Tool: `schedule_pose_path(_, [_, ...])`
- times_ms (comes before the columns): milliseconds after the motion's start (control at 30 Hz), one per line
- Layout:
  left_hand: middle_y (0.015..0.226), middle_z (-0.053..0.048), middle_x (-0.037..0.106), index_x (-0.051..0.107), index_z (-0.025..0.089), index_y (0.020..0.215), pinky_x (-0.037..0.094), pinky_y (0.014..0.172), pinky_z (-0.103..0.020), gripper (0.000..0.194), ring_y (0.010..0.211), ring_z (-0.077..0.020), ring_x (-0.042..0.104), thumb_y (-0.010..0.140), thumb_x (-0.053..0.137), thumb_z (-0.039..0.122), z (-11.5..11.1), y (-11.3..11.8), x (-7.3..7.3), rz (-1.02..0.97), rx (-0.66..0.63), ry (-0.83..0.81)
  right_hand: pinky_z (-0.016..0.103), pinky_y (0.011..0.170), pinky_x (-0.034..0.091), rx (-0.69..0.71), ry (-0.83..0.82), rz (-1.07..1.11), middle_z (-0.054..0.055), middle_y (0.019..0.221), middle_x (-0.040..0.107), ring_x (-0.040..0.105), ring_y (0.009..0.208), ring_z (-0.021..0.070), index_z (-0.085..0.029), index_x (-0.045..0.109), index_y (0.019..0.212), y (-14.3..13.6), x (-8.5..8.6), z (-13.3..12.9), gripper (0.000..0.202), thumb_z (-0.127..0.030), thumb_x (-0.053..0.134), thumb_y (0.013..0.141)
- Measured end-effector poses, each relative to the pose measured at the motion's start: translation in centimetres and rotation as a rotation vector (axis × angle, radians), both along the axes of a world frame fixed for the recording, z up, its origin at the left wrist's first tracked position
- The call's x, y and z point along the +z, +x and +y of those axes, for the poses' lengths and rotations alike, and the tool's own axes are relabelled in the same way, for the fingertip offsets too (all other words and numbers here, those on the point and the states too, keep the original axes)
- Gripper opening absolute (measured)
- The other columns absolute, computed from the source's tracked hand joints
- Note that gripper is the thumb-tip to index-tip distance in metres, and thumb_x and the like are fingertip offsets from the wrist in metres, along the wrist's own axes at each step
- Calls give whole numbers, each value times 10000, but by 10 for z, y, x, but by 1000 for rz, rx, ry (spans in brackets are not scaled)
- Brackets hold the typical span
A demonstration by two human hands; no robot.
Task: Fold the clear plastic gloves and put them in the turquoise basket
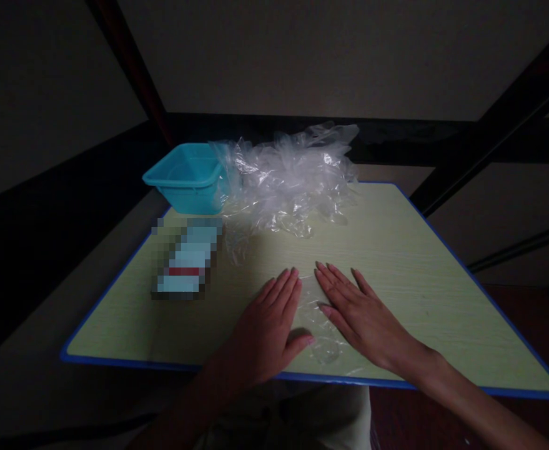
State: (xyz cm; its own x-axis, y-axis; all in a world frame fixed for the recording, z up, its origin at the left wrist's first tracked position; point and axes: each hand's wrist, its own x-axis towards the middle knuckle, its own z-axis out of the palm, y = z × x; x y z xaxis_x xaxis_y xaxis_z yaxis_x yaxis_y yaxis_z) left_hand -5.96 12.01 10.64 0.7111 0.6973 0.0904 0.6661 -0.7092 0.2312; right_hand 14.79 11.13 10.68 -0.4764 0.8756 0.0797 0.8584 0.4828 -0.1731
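Note:
A thin sheet of clear plastic film [318,325], perhaps a disposable glove, lies flat near the table's front edge. My left hand [269,325] rests along its left side, fingers stretched forward and thumb reaching over toward the film. On the other side my right hand [361,312] lies flat with its fingers extended, its thumb touching or just above the film. Neither hand grips anything. Beyond them sits a big crumpled heap of clear plastic [293,175], seemingly thin disposable gloves.
A turquoise plastic basin [185,194] stands at the table's back left, partly covered by the heap. In front of it lies a pixelated rectangular object [187,259], perhaps a phone. The pale wood-grain table [419,294] has a blue rim. Dark beams and a wall stand behind.

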Motion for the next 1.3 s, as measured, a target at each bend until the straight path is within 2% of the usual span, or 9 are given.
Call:
schedule_pose_path(200, [1481, -205, 214, 260, 24, 1378, 218, 1120, -438, 717, 1385, -270, 131, 855, 494, 455, 1, 2, -1, -15, 11, -29, 602, 1045, 220, -106, 2, 39, 95, 1460, 309, 229, 1355, 262, -187, 237, 1431, 21, -5, -2, 527, -389, 287, 947])
schedule_pose_path(333, [1480, -191, 228, 277, 46, 1378, 228, 1118, -439, 594, 1383, -249, 157, 906, 412, 381, 4, -3, 6, -128, 6, -126, 622, 1021, 250, -150, 110, 114, 107, 1425, 389, 288, 1334, 291, -198, 362, 1382, 19, 7, -16, 472, -362, 317, 942])
schedule_pose_path(467, [1477, -134, 274, 281, 108, 1387, 251, 1114, -401, 498, 1361, -196, 251, 947, 270, 340, 7, -16, 16, -369, 138, -317, 490, 1098, 222, 139, 309, 156, 89, 1197, 624, 506, 1177, 227, -162, 533, 1245, -11, 20, -45, 385, -335, 429, 916])
schedule_pose_path(567, [1428, -112, 385, 351, 128, 1353, 265, 1105, -397, 502, 1323, -195, 340, 937, 271, 399, 10, -24, 19, -485, 247, -437, 427, 1121, 214, 322, 379, 134, 67, 1101, 676, 544, 1110, 202, -119, 555, 1215, -37, 15, -61, 399, -350, 489, 897])
schedule_pose_path(767, [1351, -101, 491, 443, 149, 1288, 306, 1081, -403, 513, 1260, -214, 435, 915, 310, 476, 16, -31, 17, -575, 263, -493, 419, 1115, 258, 226, 424, 211, 52, 1112, 670, 528, 1134, 188, -133, 596, 1164, -58, -11, -68, 296, -197, 518, 886])
schedule_pose_path(867, [1333, -104, 508, 475, 142, 1257, 326, 1070, -385, 532, 1241, -215, 457, 911, 302, 507, 20, -36, 18, -598, 249, -523, 402, 1112, 279, 244, 412, 249, 42, 1071, 689, 554, 1105, 173, -143, 623, 1122, -49, -6, -66, 260, -177, 493, 900])
schedule_pose_path(1033, [1366, -85, 476, 470, 194, 1277, 330, 1061, -388, 494, 1279, -216, 409, 898, 386, 499, 20, -49, 25, -569, 154, -557, 420, 1071, 352, 308, 302, 202, 26, 1204, 627, 541, 1149, 176, -190, 559, 1218, -13, 6, -71, 329, -136, 426, 922])
schedule_pose_path(1167, [1419, -90, 405, 418, 230, 1327, 287, 1073, -452, 548, 1319, -238, 346, 832, 565, 413, 10, -53, 27, -436, 9, -544, 407, 1001, 445, 230, 225, 249, 23, 1234, 603, 535, 1163, 174, -274, 380, 1363, 20, 2, -83, 459, -150, 421, 924])
schedule_pose_path(1300, [1433, -93, 381, 415, 236, 1335, 289, 1075, -466, 638, 1341, -247, 301, 754, 675, 269, 1, -44, 23, -281, -104, -461, 417, 949, 488, 168, 240, 291, 30, 1236, 601, 526, 1171, 194, -328, 338, 1377, 33, -4, -94, 522, -145, 459, 904])
